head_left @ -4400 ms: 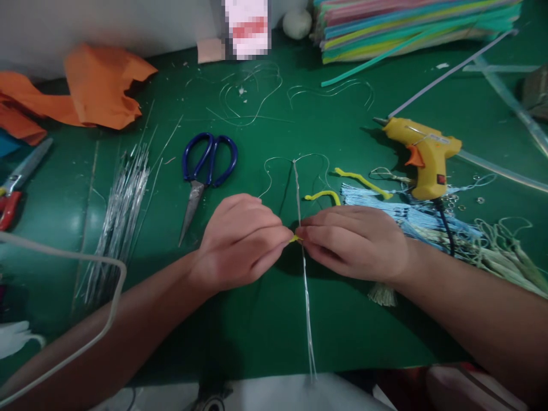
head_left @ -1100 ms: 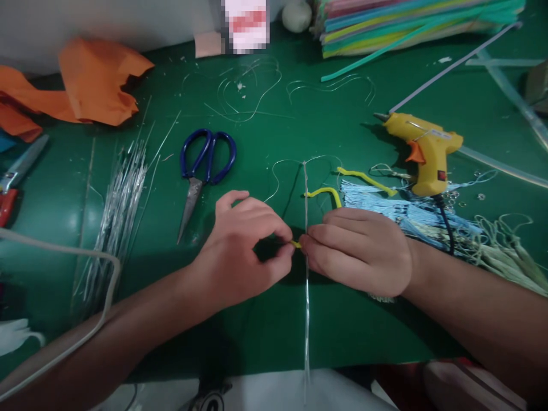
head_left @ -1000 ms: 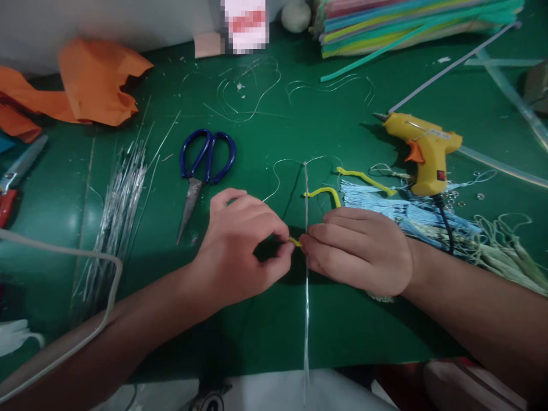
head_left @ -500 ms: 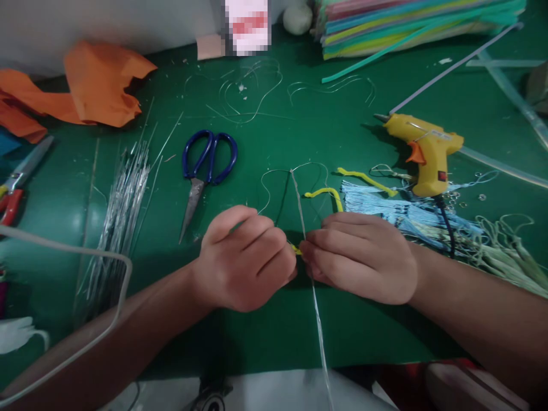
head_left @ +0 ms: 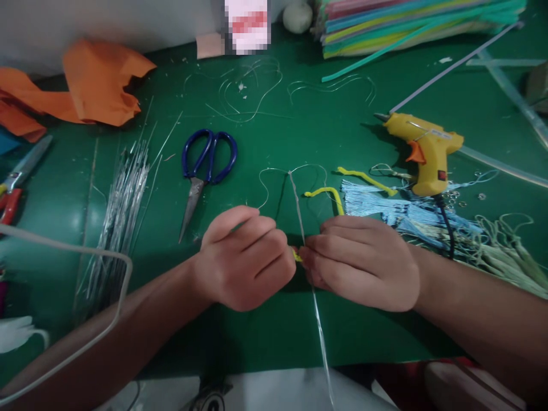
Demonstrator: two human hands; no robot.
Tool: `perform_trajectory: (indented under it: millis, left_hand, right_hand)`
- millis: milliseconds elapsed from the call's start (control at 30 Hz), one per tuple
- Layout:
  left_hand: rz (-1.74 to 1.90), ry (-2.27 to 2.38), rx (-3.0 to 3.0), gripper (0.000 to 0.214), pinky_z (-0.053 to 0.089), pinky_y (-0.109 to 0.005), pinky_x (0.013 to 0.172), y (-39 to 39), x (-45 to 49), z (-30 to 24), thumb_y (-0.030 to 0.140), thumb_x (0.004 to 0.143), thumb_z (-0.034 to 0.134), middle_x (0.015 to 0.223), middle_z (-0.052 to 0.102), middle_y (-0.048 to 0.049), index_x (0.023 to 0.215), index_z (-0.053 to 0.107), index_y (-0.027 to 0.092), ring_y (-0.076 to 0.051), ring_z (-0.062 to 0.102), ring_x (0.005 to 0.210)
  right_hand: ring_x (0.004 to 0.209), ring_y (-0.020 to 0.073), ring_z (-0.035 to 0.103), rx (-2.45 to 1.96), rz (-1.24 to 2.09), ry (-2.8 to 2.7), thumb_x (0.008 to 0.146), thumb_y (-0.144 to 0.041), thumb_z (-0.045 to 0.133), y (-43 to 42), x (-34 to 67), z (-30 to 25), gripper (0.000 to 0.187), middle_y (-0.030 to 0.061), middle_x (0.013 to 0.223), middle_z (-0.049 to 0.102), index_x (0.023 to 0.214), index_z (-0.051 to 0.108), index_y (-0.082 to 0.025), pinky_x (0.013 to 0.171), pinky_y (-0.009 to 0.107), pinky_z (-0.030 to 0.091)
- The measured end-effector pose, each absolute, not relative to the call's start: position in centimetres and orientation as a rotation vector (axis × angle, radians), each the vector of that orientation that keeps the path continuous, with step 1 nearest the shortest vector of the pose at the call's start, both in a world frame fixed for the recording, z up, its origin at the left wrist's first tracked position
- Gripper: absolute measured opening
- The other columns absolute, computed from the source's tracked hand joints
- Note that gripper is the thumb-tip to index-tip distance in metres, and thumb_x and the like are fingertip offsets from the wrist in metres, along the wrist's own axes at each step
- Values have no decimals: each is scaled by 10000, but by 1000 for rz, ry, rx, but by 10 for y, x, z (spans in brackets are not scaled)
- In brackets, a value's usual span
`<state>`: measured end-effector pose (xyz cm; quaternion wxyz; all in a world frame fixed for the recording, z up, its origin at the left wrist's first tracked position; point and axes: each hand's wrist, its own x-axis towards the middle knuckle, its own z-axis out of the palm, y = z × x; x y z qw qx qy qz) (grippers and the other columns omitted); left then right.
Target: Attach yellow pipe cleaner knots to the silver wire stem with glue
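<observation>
My left hand (head_left: 246, 268) is curled closed, knuckles up, at the middle of the green table. Facing it, my right hand (head_left: 363, 262) is closed with its fingertips pinched together. A short bit of yellow pipe cleaner (head_left: 297, 256) shows between the two hands, gripped at both sides; its ends are hidden in the fingers. A twisted silvery wire strand (head_left: 318, 319) runs upright past my right fingertips, with thin wire loops at its top. A bent yellow pipe cleaner piece (head_left: 331, 193) rises behind my right hand; whether the hand touches it I cannot tell.
Blue-handled scissors (head_left: 208, 165) and a bundle of silvery wires (head_left: 122, 211) lie left. To the right are a yellow glue gun (head_left: 428, 148), blue tassels (head_left: 370, 205) and another yellow piece (head_left: 367, 181). Colourful pipe cleaners (head_left: 411, 28) lie at the back, orange cloth (head_left: 100, 85) far left.
My right hand has shifted slightly down and tilted. The top of the wire strand has moved a little left. My left hand stays nearly still.
</observation>
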<state>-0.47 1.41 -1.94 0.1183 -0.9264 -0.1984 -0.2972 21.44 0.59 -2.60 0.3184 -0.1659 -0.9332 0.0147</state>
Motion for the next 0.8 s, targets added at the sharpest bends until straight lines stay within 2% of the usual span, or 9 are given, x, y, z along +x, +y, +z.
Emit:
perform_trajectory:
  millis: [133,400,633,800]
  left_hand:
    - [-905,-688,-2712,137,419,-335,855,13,-3,-21,141,799,656,725,709,53,729,570,222,-127,663,737]
    - [-874,-1386,-3071,72,297,-458,1012,8,3,-13,215,833,623,789,729,56,765,621,238,-172,676,829]
    - [-770,-1762,-3263,91,275,-444,1083,11,3,-5,204,830,648,780,711,64,740,634,207,-125,648,791]
    - [-745,-1874,-3315,95,346,-421,1020,14,0,-7,215,845,645,782,721,67,750,654,219,-139,627,809]
  right_hand:
    - [617,147,524,-438,37,-2458,893,-76,564,6,215,-26,166,40,654,623,753,590,-160,600,298,489]
    - [665,153,536,-499,-83,-2424,931,-114,531,10,220,-39,127,43,712,624,831,590,-165,627,307,473]
    - [635,145,504,-463,-132,-2452,924,-82,515,7,216,-40,159,27,703,609,818,597,-168,607,300,461]
    - [626,146,510,-425,-142,-2440,902,-76,546,6,213,-41,139,32,696,616,808,610,-156,590,299,456]
